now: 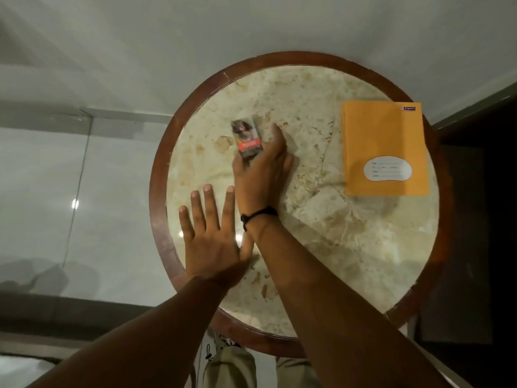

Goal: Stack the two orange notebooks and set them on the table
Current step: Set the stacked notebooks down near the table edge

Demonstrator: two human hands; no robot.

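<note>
An orange notebook (384, 147) with a white label lies flat on the right side of the round marble table (349, 233). A second cover edge shows along its left side, so it looks like two stacked notebooks. My right hand (263, 169), with a black wrist cord, is near the table's middle, its fingers closed around a small printed box (247, 140). My left hand (208, 233) lies flat on the table's left part with fingers spread and holds nothing. Both hands are well left of the notebooks.
The table has a dark wooden rim (159, 169). A pale tiled floor (84, 177) lies to the left and behind. A dark piece of furniture (475, 219) stands close on the right. My legs (232, 368) show below the table's near edge.
</note>
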